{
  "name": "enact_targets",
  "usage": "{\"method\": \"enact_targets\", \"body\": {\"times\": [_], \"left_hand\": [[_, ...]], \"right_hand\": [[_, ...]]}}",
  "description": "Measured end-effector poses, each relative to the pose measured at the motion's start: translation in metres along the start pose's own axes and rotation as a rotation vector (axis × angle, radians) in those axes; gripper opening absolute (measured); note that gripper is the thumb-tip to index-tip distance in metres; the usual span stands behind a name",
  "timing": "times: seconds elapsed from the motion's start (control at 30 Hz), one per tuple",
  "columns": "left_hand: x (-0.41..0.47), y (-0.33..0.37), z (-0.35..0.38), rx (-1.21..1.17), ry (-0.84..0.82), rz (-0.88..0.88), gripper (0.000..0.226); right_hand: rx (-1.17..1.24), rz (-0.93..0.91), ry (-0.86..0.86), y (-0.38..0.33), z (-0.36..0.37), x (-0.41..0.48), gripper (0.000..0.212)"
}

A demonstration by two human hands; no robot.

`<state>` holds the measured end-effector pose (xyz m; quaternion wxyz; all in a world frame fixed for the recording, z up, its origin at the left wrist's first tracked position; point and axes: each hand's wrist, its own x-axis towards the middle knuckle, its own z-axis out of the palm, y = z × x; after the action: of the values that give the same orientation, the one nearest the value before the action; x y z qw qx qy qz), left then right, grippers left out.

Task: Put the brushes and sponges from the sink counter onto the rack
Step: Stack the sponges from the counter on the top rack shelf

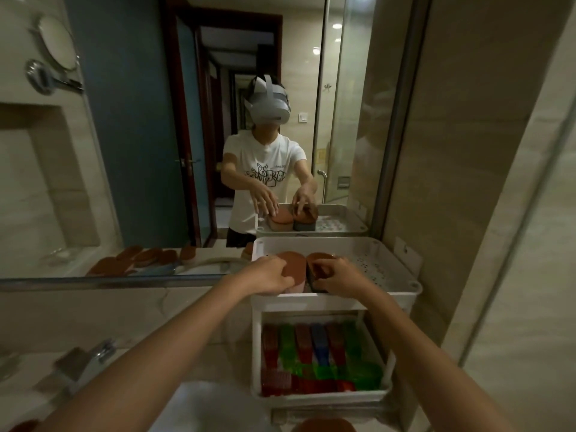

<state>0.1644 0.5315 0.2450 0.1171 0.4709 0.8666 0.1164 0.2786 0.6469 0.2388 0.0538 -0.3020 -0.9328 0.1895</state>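
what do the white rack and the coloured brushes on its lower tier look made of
White rack: likely moulded plastic, matte, with rounded corners and a perforated tray floor. Coloured brushes: probably translucent glossy plastic; red, green and blue bodies glow and glint.

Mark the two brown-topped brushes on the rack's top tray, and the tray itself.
left brush [296,266], head view, on its brown top, right of centre.
right brush [319,257], head view, on the far edge of its brown top.
top tray [377,265], head view, on its bare perforated floor.
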Motion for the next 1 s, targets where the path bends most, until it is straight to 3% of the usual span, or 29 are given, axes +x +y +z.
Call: {"method": "enact_targets", "body": {"times": [0.23,0.53,1.0], "left_hand": [[0.016,-0.012,0.008,0.065,0.060,-0.012,0.071],[0.035,-0.020,0.015,-0.032,0.172,-0.011,0.063],[0.026,-0.015,0.016,-0.016,0.175,-0.047,0.063]], "right_hand": [[-0.072,-0.018,-0.094,0.004,0.001,0.027,0.071],[0.041,-0.171,0.117,0.003,0.020,0.047,0.062],[0.006,-0.195,-0.019,0.011,0.018,0.050,0.068]]}}
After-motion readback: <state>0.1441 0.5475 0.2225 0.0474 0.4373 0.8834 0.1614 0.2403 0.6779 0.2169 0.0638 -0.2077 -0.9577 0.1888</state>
